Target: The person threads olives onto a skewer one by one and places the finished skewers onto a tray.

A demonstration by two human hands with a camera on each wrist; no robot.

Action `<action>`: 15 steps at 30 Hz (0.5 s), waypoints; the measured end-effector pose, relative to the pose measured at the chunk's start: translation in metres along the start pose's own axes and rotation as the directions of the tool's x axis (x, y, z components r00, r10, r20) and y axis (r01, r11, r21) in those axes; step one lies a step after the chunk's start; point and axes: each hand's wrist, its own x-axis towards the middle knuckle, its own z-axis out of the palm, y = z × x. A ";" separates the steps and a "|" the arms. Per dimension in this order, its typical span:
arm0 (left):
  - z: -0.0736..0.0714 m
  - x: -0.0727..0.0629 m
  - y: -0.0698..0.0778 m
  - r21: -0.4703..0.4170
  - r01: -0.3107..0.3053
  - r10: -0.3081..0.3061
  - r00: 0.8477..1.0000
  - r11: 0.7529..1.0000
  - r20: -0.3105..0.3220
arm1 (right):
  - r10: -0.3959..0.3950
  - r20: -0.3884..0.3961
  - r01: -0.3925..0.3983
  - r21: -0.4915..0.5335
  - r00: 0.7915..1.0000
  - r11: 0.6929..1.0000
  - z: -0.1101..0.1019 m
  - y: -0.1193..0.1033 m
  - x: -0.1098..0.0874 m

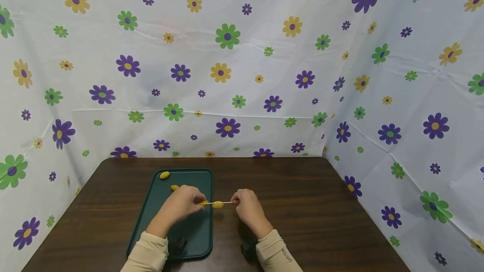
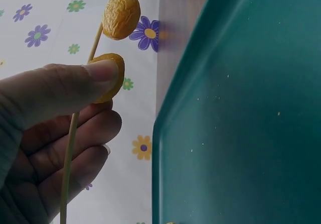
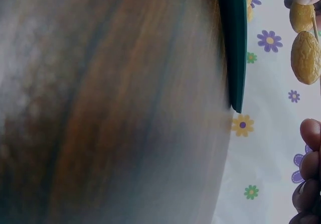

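Note:
A thin wooden skewer [image 2: 70,153] runs between the two hands above the right edge of the tray. On it, one wrinkled yellow oval fruit [image 2: 122,16] sits between the hands, its kind uncertain. My left hand [image 1: 180,205] pinches a second such fruit [image 2: 118,76] between thumb and fingers, against the skewer. The skewer's other part passes down along the left palm. The right hand [image 1: 250,210] grips the skewer's far end with curled fingertips; the right wrist view shows those fingers [image 3: 307,166] only at its edge.
A dark green tray [image 1: 196,238] lies on the brown wooden table [image 1: 310,217], under the left hand. Two more yellow fruits, one at the tray's far left corner [image 1: 164,175] and one by the left knuckles [image 1: 174,187], are on it. Flowered white cloth [image 1: 242,87] hangs behind the table.

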 end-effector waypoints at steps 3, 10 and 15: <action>0.001 0.000 0.000 -0.003 0.000 0.000 1.000 1.000 -0.001 | 0.003 0.000 -0.003 0.004 1.000 1.000 0.001 0.000 0.000; 0.003 0.001 0.001 -0.016 0.017 -0.017 1.000 1.000 0.005 | 0.001 0.010 -0.001 0.037 1.000 0.999 0.003 0.003 0.000; 0.004 0.002 -0.002 -0.033 0.046 -0.046 0.999 0.998 0.012 | -0.026 0.005 0.026 0.077 1.000 0.997 0.002 0.006 0.002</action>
